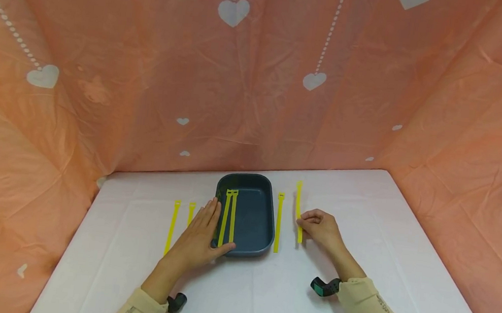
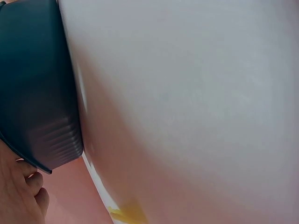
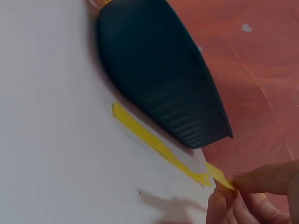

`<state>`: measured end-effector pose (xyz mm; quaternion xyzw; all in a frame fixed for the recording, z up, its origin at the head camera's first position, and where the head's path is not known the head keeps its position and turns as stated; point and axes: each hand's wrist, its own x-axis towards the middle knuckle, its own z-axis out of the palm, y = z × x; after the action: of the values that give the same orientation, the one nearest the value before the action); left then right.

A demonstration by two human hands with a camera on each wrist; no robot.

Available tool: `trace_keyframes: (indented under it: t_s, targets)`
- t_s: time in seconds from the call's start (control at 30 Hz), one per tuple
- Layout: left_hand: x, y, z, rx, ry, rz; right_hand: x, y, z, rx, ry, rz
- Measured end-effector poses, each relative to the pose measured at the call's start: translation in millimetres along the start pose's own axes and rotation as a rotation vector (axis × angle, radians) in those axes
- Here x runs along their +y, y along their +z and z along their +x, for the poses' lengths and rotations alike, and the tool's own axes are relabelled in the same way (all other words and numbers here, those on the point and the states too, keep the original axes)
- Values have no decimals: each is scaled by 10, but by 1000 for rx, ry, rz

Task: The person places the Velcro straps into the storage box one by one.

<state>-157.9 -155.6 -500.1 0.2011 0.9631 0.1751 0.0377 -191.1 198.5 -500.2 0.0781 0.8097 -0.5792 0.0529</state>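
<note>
My right hand (image 1: 325,230) pinches a yellow strap-like cable tie (image 1: 299,197) between thumb and fingers, just above the table on the right. In the right wrist view, part of this tie (image 3: 219,176) sticks out from the fingertips. The dark blue tray (image 1: 253,223) stands at mid-table, with two yellow cable ties (image 1: 232,221) lying lengthwise in its left half. Across the tray's left rim rests my left hand (image 1: 196,240), fingers straight and thumb over the near edge. Another cable tie (image 1: 278,225) lies between the tray and my right hand.
Left of the tray, two more yellow cable ties lie on the white table (image 1: 117,244), one (image 1: 172,225) farther out and one (image 1: 191,212) partly covered by my left hand. An orange curtain (image 1: 257,101) with white hearts surrounds the table's back and sides.
</note>
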Motion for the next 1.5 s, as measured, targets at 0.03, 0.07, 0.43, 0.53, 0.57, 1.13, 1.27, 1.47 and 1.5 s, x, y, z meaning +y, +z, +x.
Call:
trace_keyframes:
  t_s: [0.03,0.07,0.43,0.53,0.57,1.13,1.27,1.47,1.5]
  targets:
    - [0,-3,-2,-4,-1,2,-12,1,-2,2,-4,3]
    - [-1,-4,-3,-8,-1,5,-24,3,-7,2,-10,5]
    - [14,-16,-7,-19,-7,-1,-148,6,-38,17,-67,18]
    - [14,-6,-7,-5,-7,-1,-175,12,-42,6,-82,42]
    - [13,-1,-7,0,-7,-1,-187,15,-43,3,-85,52]
    - [1,2,-7,-13,-18,7,-362,165,-42,-49,-136,156]
    - [-5,3,-3,-12,-11,8,-396,211,-44,-74,-135,157]
    - [-3,-6,-5,-9,-1,1,-444,305,-52,-97,-129,193]
    - [-4,-5,-4,-6,2,0,-452,319,-57,-101,-131,196]
